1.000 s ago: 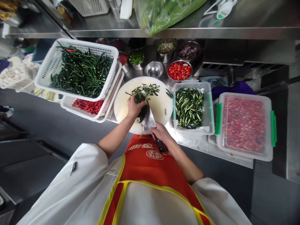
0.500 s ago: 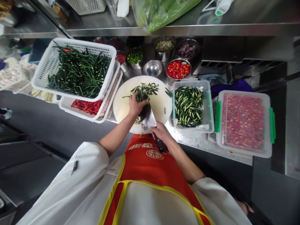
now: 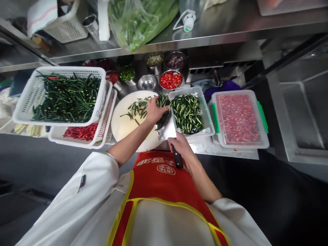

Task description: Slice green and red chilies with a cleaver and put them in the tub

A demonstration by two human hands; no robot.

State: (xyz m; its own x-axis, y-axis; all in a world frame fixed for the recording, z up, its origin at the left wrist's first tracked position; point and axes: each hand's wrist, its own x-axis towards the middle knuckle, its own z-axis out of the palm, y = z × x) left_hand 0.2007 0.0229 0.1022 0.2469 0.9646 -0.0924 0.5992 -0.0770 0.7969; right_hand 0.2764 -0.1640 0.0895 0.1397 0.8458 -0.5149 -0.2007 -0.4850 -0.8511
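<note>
My right hand [image 3: 180, 145] grips the black handle of a cleaver [image 3: 167, 131], its wide blade lying flat at the right edge of the round white cutting board [image 3: 121, 128]. Dark green cut chilies [image 3: 162, 116] are heaped on the blade. My left hand [image 3: 155, 111] curls over this heap from the left, fingers at the back and thumb in front, holding it against the blade. Loose pieces of green chili [image 3: 138, 107] are scattered over the board. Touching or nearly touching the blade on its right is a clear plastic tub [image 3: 208, 126] full of sliced green chilies [image 3: 188, 112].
Whole green chilies fill a white basket [image 3: 25, 102] at left, stacked above a basket of red chilies [image 3: 82, 131]. Metal bowls [image 3: 147, 82] stand behind the board. A lidded box [image 3: 239, 119] sits at right. A steel shelf [image 3: 200, 36] overhangs the back.
Both hands have carried the cleaver and the heap of cut chilies rightward across the board, up to the tub. Some pieces stay behind on the board. The camera view has turned right.
</note>
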